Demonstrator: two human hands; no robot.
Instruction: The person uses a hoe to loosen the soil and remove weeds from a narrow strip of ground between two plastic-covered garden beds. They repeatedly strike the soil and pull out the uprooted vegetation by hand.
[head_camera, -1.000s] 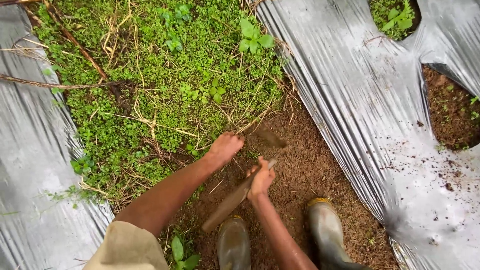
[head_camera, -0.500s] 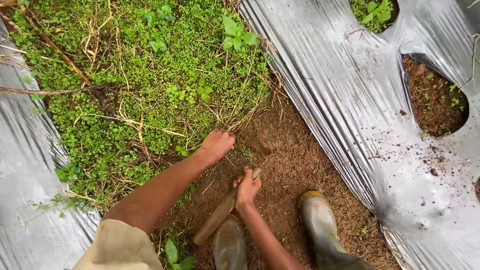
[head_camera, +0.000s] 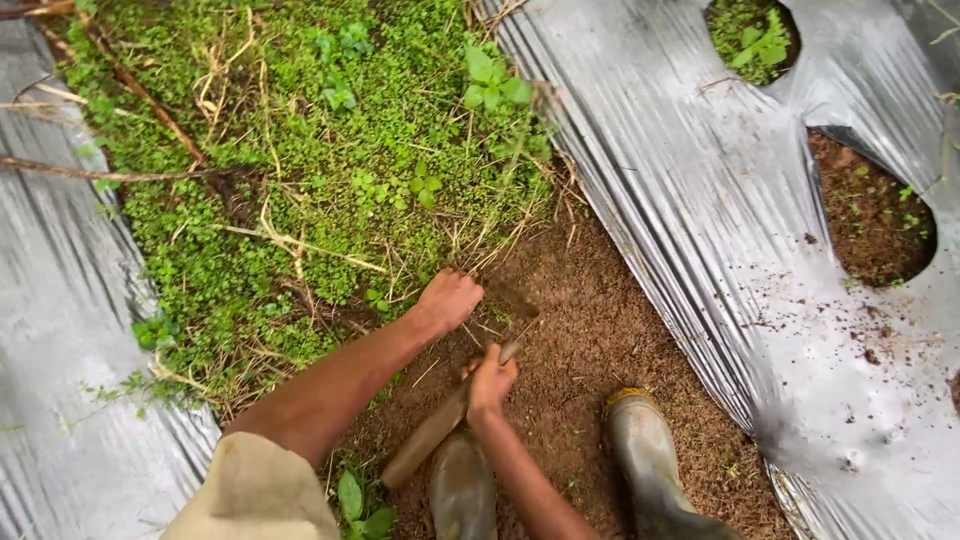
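1. Hands: two. The left hand is bunched shut on a tuft of dry grass stems at the edge of the weed patch. The right hand is wrapped tight round a wooden handle.
2. Tool: one short-handled hoe. Its dark blade is blurred and lies on the soil just right of the left hand, by the grass roots.
3. Long axis of the handle: slanting, free butt end low and left near the left boot, working end up and right toward the blade. The blade runs crosswise to it, up-left to down-right.
4. Boots: two, rubber, mud-coated; the right boot has a yellow-trimmed toe. Both toes point up the picture on the bare brown soil.
5. Plastic mulch sheets: two, silver-grey. The left sheet bounds the weeds on one side; the right sheet runs diagonally along the other.
6. Planting holes in the right sheet: two in full view, the upper hole green with seedlings, the lower hole mostly bare earth.
7. Open room: the cleared soil strip between the weed edge and the right sheet is narrow; the boots fill its lower part. Weeds stand unbroken above the hands.
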